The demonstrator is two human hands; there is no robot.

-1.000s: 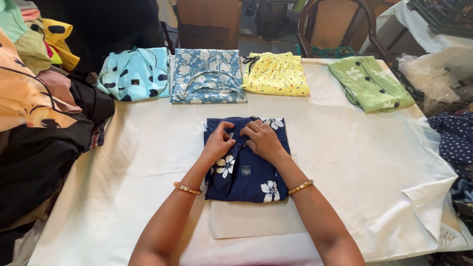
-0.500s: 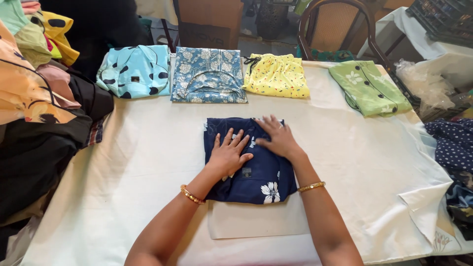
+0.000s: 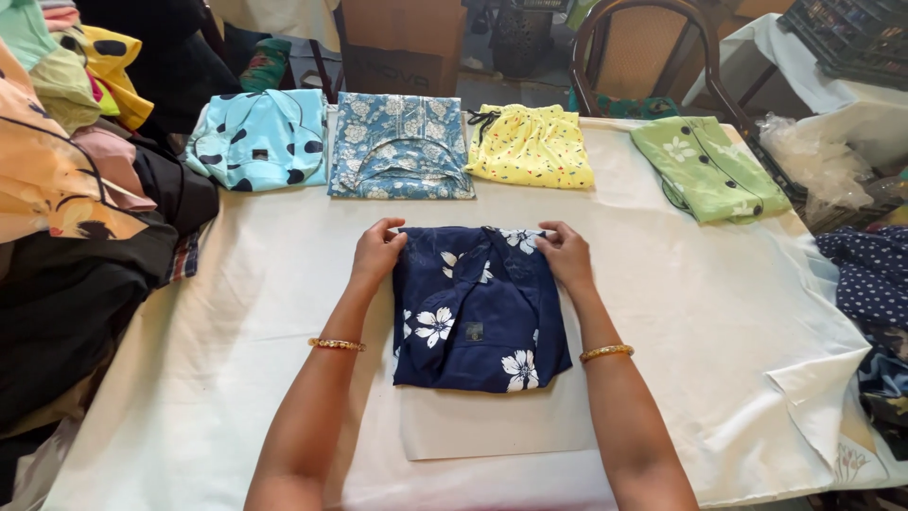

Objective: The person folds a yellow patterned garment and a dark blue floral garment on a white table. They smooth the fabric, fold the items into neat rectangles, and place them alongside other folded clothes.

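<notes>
Gripping the folded navy garment at its two far corners, I am pinching the left corner in my left hand and the right corner in my right hand, fingers curled over the cloth's edge. It is lying between my forearms as a neat rectangle, dark blue with white flowers, a small dark square tag showing near its middle. Its near edge is resting on a pale flat board that is sticking out toward me. A gold bangle is sitting on each of my wrists.

Everything is lying on a white cloth covering the table. Beyond my hands four folded pieces are lying in a row: a light blue one with dark spots, a blue floral one, a yellow one and a green one. Off to my left a heap of clothes is piling up, and past the row a wooden chair is standing.
</notes>
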